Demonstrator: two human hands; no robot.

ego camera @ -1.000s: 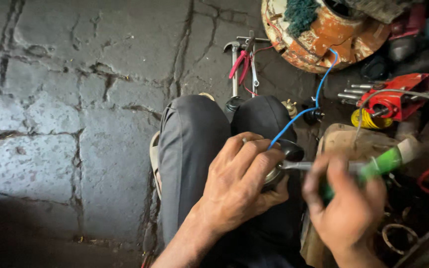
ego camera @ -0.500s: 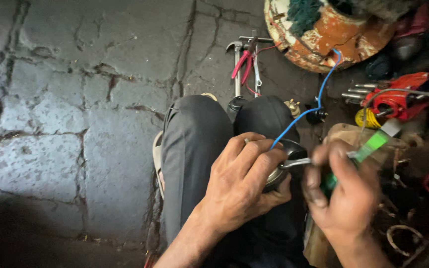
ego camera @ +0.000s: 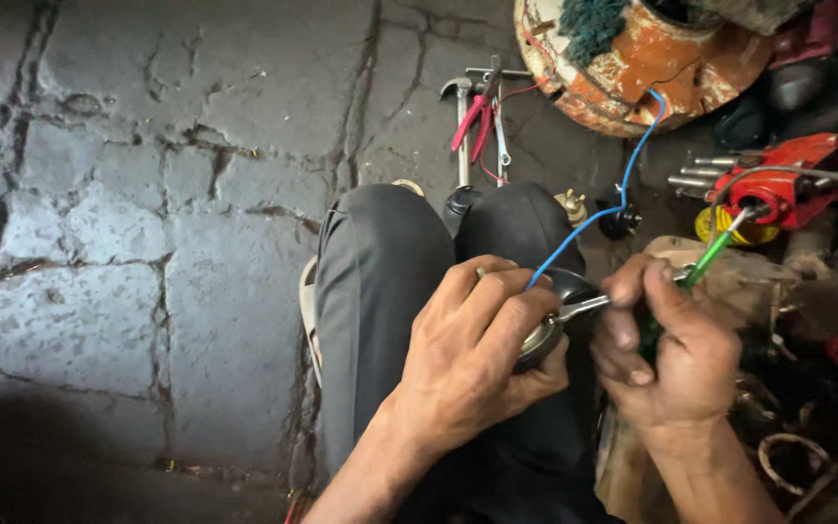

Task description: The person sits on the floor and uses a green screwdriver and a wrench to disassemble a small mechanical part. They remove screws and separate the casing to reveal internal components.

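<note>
A left hand (ego camera: pixel 472 354) is wrapping closed around a small round metal part (ego camera: pixel 547 325) over the person's knees, fingers curled tight. The right hand (ego camera: pixel 671 354) is pinching a green-handled screwdriver (ego camera: pixel 705 260), its tip meeting the part. Keeping the part braced and the tip square would help. A blue wire (ego camera: pixel 623 184) is running beyond to an orange drum (ego camera: pixel 632 68).

A floor of grey, cracked stone slabs (ego camera: pixel 147 194) with dark, dirt-filled joints fills the left and middle of the frame. Light falls dimly from above, leaving the lower left corner in shadow. The right edge is darker, crowded with clutter lying directly on the ground.
</note>
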